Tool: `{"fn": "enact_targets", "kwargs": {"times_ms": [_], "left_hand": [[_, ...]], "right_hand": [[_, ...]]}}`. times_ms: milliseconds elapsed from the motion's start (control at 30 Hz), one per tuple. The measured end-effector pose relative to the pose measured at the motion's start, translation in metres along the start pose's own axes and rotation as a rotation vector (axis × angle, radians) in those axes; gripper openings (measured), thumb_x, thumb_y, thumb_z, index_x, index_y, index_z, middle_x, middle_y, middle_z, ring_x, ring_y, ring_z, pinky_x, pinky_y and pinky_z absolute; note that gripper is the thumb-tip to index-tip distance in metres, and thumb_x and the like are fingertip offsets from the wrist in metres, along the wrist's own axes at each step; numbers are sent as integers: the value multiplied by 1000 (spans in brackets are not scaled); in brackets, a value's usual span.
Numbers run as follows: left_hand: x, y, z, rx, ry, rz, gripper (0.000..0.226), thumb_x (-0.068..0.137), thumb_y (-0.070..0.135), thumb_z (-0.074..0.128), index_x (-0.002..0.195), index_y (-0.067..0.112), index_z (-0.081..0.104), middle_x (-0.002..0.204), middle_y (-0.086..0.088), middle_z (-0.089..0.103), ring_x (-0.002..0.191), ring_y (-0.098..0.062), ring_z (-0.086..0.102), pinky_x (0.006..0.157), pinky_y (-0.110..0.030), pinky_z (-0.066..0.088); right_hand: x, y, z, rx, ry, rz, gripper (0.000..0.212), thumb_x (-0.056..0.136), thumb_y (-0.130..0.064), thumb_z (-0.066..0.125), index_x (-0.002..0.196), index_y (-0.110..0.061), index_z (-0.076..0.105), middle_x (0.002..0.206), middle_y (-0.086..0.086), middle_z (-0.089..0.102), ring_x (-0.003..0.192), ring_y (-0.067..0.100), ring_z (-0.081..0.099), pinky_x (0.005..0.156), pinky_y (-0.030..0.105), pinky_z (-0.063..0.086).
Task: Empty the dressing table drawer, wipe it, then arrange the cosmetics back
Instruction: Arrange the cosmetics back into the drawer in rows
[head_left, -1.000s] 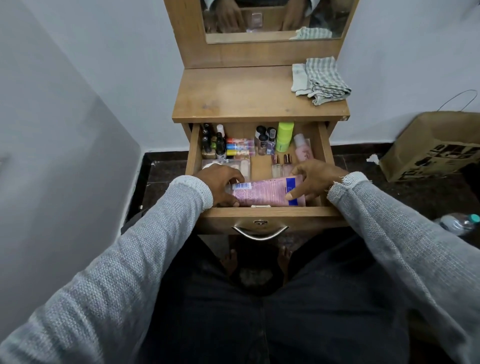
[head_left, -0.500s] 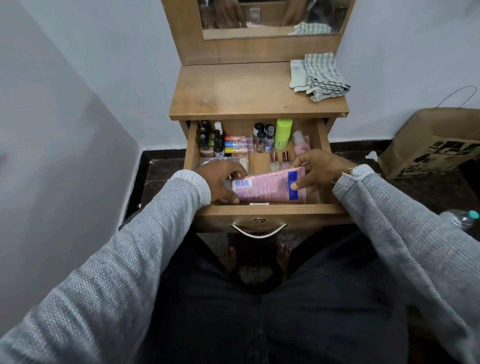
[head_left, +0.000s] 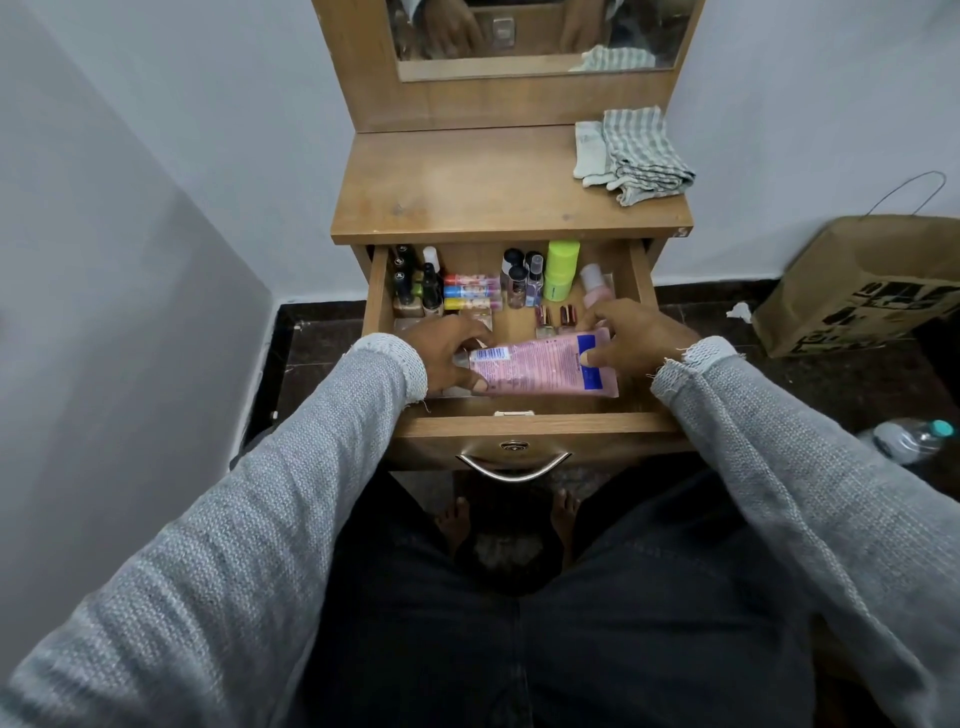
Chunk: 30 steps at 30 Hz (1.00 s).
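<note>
We find the left hand (head_left: 449, 348) and right hand (head_left: 631, 340) each with a pinching grip on an end of the pink tube (head_left: 540, 366), low at the drawer (head_left: 524, 423) front. We judge arranging under way; next, settle it flat.

Home bedroom corner. Small wooden dressing table (head_left: 511, 182) with framed mirror (head_left: 535, 36) against pale walls; its open wooden drawer (head_left: 524, 423) packed with cosmetics. Striped folded cloth (head_left: 636, 153) on its top. Brown paper bag (head_left: 862, 283) on dark floor right of it.
</note>
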<state>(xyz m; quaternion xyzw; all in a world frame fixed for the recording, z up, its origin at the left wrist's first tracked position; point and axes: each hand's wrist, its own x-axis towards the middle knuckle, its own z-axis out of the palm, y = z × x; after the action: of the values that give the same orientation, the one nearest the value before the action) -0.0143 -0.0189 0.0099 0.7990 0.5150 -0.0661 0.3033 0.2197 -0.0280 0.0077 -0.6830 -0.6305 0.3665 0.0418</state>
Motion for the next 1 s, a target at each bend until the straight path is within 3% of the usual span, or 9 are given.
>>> {"fn": "enact_targets", "kwargs": {"times_ms": [200, 433, 567, 833, 1000], "left_hand": [[-2, -1, 9, 16, -1, 16, 56, 71, 29, 82, 119, 25, 56, 109, 9, 58, 103, -16, 56, 91, -30, 46], [-2, -1, 16, 24, -34, 65, 55, 77, 31, 77, 127, 22, 55, 123, 1, 60, 110, -19, 56, 94, -28, 44], [-4, 2, 17, 4, -50, 76, 56, 82, 27, 73, 133, 20, 52, 131, 0, 58, 118, -19, 54, 99, -28, 42], [-1, 2, 21, -17, -39, 70, 55, 80, 26, 75, 130, 20, 54, 128, -1, 60, 115, -19, 56, 100, -33, 45], [0, 1, 22, -32, -31, 82, 53, 80, 24, 75, 130, 20, 55, 126, 1, 60, 113, -18, 56, 94, -26, 43]], "right_hand": [[-5, 0, 1, -150, -84, -10, 41, 75, -8, 78, 110, -16, 57, 119, 7, 57, 98, 20, 54, 74, 30, 45], [-7, -3, 8, -425, -36, -18, 43, 80, -8, 74, 119, -9, 56, 124, 16, 57, 113, 33, 56, 92, 41, 50], [-1, -1, 5, -527, -60, -49, 34, 81, -10, 72, 112, -5, 60, 113, 18, 62, 105, 35, 60, 84, 40, 49], [4, 2, 6, -553, -74, -80, 34, 78, -11, 74, 109, -8, 61, 107, 14, 62, 102, 33, 61, 79, 36, 47], [6, 2, 5, -563, -102, -87, 29, 76, -13, 75, 102, -10, 63, 106, 13, 64, 99, 31, 62, 74, 34, 45]]}}
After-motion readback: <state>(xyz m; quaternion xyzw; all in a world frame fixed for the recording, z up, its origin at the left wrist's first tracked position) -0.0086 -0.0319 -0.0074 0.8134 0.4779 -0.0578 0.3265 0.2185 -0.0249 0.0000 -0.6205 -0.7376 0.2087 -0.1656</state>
